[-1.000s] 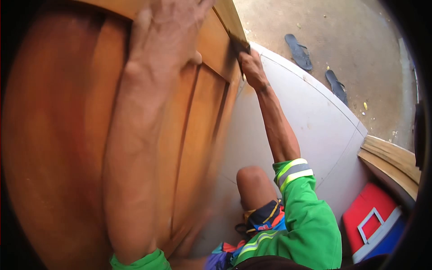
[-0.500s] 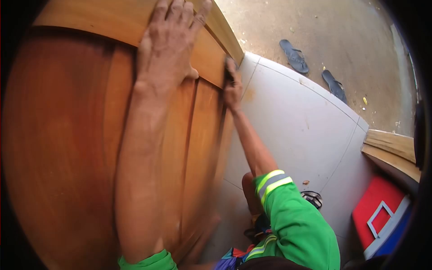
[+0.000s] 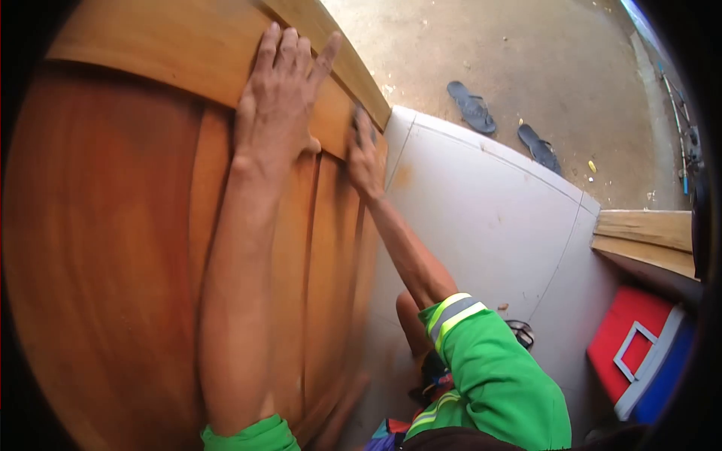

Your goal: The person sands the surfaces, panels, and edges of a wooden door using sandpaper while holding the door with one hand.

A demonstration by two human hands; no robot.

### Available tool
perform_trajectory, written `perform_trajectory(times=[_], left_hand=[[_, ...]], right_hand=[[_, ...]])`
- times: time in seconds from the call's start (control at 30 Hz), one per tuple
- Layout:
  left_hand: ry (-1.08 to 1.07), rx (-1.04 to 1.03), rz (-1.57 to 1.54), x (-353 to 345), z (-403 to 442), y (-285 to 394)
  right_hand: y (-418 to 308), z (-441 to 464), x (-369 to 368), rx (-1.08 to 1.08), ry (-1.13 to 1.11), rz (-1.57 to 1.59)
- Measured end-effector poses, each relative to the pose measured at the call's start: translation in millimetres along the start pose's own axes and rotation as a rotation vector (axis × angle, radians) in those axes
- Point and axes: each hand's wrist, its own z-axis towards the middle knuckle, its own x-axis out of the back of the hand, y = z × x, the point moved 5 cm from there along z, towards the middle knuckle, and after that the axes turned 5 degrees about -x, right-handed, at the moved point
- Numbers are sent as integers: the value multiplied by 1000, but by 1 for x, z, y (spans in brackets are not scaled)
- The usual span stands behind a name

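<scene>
A brown wooden panelled door [image 3: 98, 210] fills the left side of the head view. My left hand [image 3: 277, 113] lies flat on its pale cross rail, fingers spread, holding nothing. Beyond it, close to the door's edge, my right hand [image 3: 365, 161] presses against the same rail with bent fingers. A small dark thing [image 3: 359, 119] shows at those fingertips; blur and the fingers hide its kind. Both arms wear green sleeves [image 3: 492, 361].
White floor tiles [image 3: 481, 203] lie right of the door, with a brown floor beyond. Two dark flip-flops [image 3: 472, 107] rest there. A wooden frame piece [image 3: 647, 233] stands at the right, above a red and blue box [image 3: 628, 331] with a grey handle.
The view has shifted slightly, so the flip-flops and tiles sit lower and further left. My left hand keeps its place on the rail. My right hand now appears slightly further in from the edge.
</scene>
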Motion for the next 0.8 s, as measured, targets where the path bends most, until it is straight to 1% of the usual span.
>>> perform_trajectory(times=[0.03, 0.07, 0.13, 0.2, 0.23, 0.27, 0.33, 0.37, 0.4, 0.43, 0.47, 0.53, 0.57, 0.63, 0.67, 0.7, 0.8], left_hand=[[-12, -16, 10, -4, -6, 5], [-6, -21, 42, -4, -5, 2], [-4, -34, 65, -2, -2, 1], [-11, -30, 54, -3, -1, -1], [-42, -24, 65, -2, -1, 0], [-42, -25, 60, 1, 1, -3], [-47, -20, 32, 3, -2, -1], [-21, -8, 52, -6, -7, 6], [17, 12, 84, -23, -5, 11], [61, 32, 122, -18, 0, 2], [19, 34, 151, 1, 2, -15], [-122, 24, 163, 23, -23, -32], [-98, 75, 139, 60, -40, -64], [-53, 242, 173, 127, -59, -135], [-8, 285, 219, 150, -71, -167], [35, 328, 262, 163, -79, -188], [93, 286, 243, 166, -84, -206]], right_hand=[[-61, -12, -14, 235, 25, 4], [-97, -24, -23, 436, -10, 29], [-69, -12, -20, 464, -22, 24], [10, 6, 3, 78, 119, 1], [54, 5, 14, -69, 142, 3], [73, 8, 17, -197, 159, 16], [55, -4, 19, -320, 19, -320], [39, -21, 16, -306, -10, -291], [18, -33, 10, -276, -35, -257], [-6, -34, 5, -238, -58, -222], [-29, -26, 2, -113, -10, -211], [-41, -34, -7, 72, 56, -205], [-75, -35, -11, 215, 26, 15], [-151, -36, -44, 485, 34, -46], [-201, -47, -52, 481, 12, -31], [-238, -51, -64, 529, 12, -47], [-272, -66, -77, 679, -11, -74]])
